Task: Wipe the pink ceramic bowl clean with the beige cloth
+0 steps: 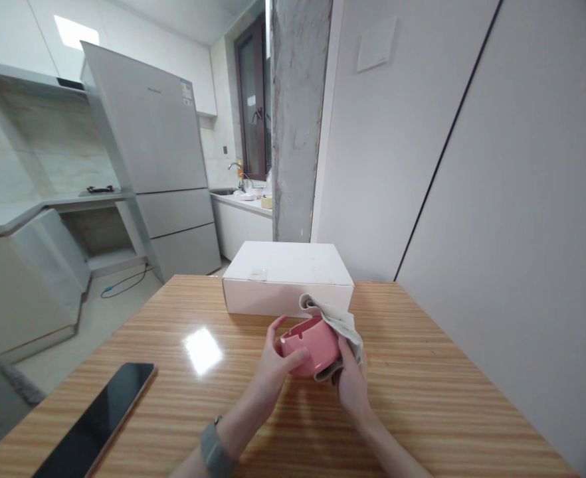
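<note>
A pink bowl-like dish (317, 345) with notches in its rim is held tilted above the wooden table (198, 398). My left hand (272, 365) grips its left side, thumb on the outer wall and fingers at the rim. On the other side, my right hand (353, 378) is closed on a light grey cloth (341, 320), which it holds against the dish's right side. Part of the cloth hangs below the dish, and some right fingers are hidden behind it.
Just beyond my hands lies a closed white box (288, 295). A black phone (98, 418) rests at the table's left edge. A wall (472, 265) runs along the right; a fridge (148, 133) stands at the back left.
</note>
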`<state>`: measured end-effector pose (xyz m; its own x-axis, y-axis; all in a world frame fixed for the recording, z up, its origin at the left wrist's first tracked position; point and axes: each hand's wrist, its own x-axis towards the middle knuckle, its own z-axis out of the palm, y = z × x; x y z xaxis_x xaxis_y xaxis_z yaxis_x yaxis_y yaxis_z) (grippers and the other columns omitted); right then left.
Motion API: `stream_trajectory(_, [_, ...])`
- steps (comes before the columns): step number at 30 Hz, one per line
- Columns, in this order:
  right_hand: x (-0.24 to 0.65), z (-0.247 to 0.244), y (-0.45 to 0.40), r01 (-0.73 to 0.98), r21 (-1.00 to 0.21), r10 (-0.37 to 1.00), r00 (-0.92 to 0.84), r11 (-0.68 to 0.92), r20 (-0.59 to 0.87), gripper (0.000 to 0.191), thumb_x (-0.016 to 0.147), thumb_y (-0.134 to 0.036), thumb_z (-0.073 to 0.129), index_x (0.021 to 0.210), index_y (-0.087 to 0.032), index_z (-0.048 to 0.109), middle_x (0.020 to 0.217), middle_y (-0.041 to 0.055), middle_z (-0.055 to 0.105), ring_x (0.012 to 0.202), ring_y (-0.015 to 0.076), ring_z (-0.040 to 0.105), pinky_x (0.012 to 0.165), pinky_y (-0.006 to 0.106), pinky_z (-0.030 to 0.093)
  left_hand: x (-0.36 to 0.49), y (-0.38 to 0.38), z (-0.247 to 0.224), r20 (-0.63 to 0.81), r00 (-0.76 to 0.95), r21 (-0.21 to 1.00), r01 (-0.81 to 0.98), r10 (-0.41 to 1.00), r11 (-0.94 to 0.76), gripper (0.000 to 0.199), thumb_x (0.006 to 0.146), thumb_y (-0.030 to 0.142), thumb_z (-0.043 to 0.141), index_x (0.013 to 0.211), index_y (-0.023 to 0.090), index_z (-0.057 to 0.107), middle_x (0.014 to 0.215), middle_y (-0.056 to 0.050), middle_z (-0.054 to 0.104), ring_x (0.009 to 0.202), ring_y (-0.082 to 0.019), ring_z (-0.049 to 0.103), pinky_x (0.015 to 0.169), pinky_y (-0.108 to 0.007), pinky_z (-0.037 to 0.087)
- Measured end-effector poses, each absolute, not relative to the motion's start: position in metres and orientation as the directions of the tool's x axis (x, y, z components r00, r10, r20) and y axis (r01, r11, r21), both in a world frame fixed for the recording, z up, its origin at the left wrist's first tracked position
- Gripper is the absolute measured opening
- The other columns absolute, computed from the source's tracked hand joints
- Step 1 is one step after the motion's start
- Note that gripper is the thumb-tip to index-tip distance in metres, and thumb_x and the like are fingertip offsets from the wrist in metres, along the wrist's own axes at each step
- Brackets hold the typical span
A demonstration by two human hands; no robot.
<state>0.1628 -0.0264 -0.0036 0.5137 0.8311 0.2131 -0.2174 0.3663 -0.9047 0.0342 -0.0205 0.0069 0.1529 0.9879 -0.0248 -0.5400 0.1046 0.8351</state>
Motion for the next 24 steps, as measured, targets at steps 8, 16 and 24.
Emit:
stream_trajectory(8, [0.172,0.012,-0.038,0.396,-0.436,0.568,-0.326,0.808,0.756,0.048,0.092,-0.043,0.036,0.135,-0.027,0.048,0.14,0.0062,0.049,0.136,0.0331,0.03,0.111,0.057,0.015,0.032,-0.017,0.009,-0.05,0.022,0.853,-0.52,0.998,0.054,0.087,0.059,0.034,0.083,0.133,0.023,0.038,0.107,-0.011,0.066,0.093,-0.024,0.064,0.076,-0.032,0.05])
stream_trajectory(16, [0.187,0.002,-0.025,0.321,-0.563,0.617,-0.095,0.762,0.781,0.042,0.089,-0.041,0.046,0.128,-0.029,0.056,0.133,0.0047,0.057,0.126,0.0298,0.046,0.109,0.052,0.027,0.017,-0.025,0.018,-0.022,0.556,0.716,-0.571,0.831,0.401,0.062,0.067,0.029,0.077,0.125,0.025,0.053,0.117,-0.009,0.063,0.101,-0.024,0.062,0.084,-0.034,0.047])
stream_trajectory(24, [0.171,0.012,-0.022,-0.364,-0.879,0.945,0.226,0.307,0.237,0.034,0.072,-0.053,0.068,0.089,-0.024,0.074,0.092,0.004,0.074,0.094,0.0269,0.065,0.089,0.038,0.048,0.008,-0.021,0.002,-0.24,0.689,0.674,-0.388,0.684,0.628,0.057,0.079,0.058,0.056,0.111,0.011,0.063,0.105,-0.014,0.069,0.092,-0.025,0.065,0.08,-0.033,0.048])
